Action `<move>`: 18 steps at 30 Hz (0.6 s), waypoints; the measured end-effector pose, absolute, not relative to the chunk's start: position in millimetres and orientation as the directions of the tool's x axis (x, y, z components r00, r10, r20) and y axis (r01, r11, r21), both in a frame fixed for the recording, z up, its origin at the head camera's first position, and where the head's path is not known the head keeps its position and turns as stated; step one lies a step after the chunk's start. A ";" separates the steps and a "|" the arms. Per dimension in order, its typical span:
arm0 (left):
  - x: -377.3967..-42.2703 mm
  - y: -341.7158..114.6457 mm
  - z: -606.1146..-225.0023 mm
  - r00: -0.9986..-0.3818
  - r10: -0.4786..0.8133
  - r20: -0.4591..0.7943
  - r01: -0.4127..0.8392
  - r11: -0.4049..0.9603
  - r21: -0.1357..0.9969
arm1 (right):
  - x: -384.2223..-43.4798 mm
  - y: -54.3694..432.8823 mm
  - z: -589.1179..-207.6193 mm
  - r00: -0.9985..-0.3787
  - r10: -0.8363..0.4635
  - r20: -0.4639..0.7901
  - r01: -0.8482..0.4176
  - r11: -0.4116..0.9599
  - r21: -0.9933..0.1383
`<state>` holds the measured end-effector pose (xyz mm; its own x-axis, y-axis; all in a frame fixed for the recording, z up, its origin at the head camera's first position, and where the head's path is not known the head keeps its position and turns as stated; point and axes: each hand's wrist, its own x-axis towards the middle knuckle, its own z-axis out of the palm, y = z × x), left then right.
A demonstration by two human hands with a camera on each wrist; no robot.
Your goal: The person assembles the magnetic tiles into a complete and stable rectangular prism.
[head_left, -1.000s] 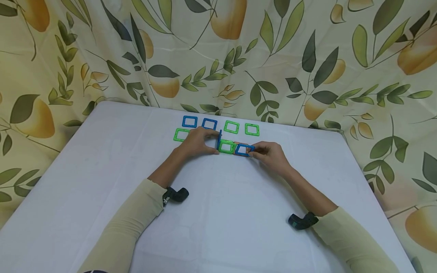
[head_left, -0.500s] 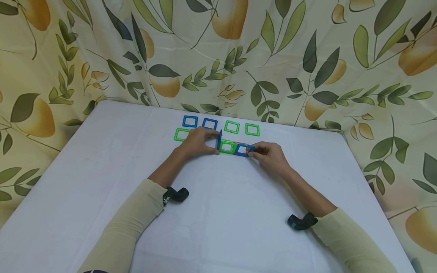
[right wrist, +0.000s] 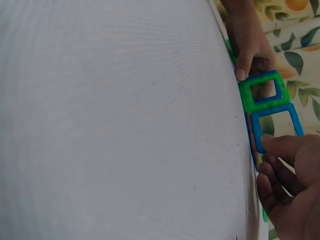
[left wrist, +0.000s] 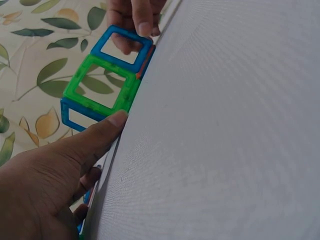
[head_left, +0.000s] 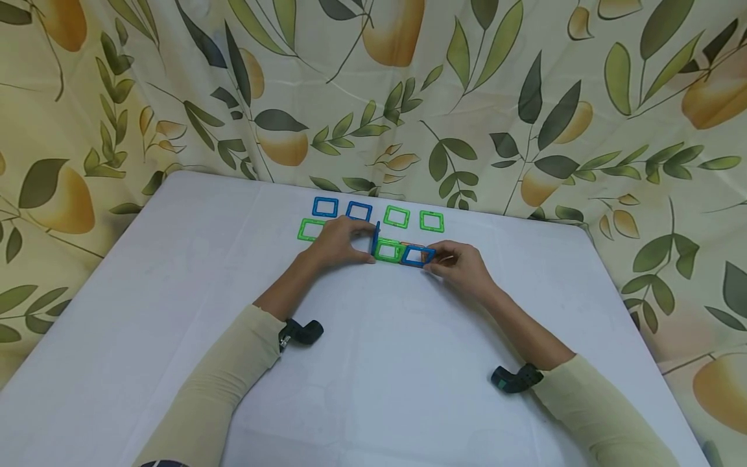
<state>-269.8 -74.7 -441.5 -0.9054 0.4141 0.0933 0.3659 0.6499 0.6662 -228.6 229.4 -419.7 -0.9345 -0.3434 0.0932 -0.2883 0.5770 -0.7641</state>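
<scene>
A small row of magnetic tiles stands near the far table edge in the head view. An upright blue magnetic tile (head_left: 375,240) closes its left end, with a green magnetic tile (head_left: 388,250) beside it and another blue magnetic tile (head_left: 417,256) at the right end. My left hand (head_left: 338,243) holds the left blue tile between thumb and fingers; in the left wrist view the thumb touches the row's lower corner. My right hand (head_left: 463,267) pinches the right blue tile by its outer edge, thumb on its front. An orange-red edge shows behind that tile.
Behind the row lie two blue tiles (head_left: 325,207) and two green tiles, one of them the right green tile (head_left: 432,221). Another green tile (head_left: 310,229) is partly covered by my left hand. White cloth covers the table (head_left: 373,363); a patterned curtain (head_left: 373,97) hangs behind it.
My right hand's fingers shift slightly at the right blue tile, thumb and forefinger spreading a little. The left hand and the loose tiles stay where they were.
</scene>
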 end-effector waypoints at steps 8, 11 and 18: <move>-269.4 -73.3 -441.1 -0.902 0.419 0.106 0.380 0.652 0.656 | -228.8 231.0 -421.8 -0.942 -0.328 0.064 -0.261 0.600 -0.756; -268.9 -73.3 -440.4 -0.902 0.419 0.104 0.380 0.655 0.653 | -229.4 230.7 -422.3 -0.937 -0.345 0.063 -0.272 0.602 -0.751; -268.0 -72.6 -438.3 -0.902 0.422 0.089 0.381 0.685 0.621 | -231.2 228.4 -423.1 -0.912 -0.406 0.058 -0.312 0.595 -0.740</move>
<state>-268.0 -72.6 -438.3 -0.9023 0.4219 0.0885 0.3812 0.6850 0.6209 -231.2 228.4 -423.1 -0.9119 -0.4062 0.0581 -0.3124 0.5954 -0.7402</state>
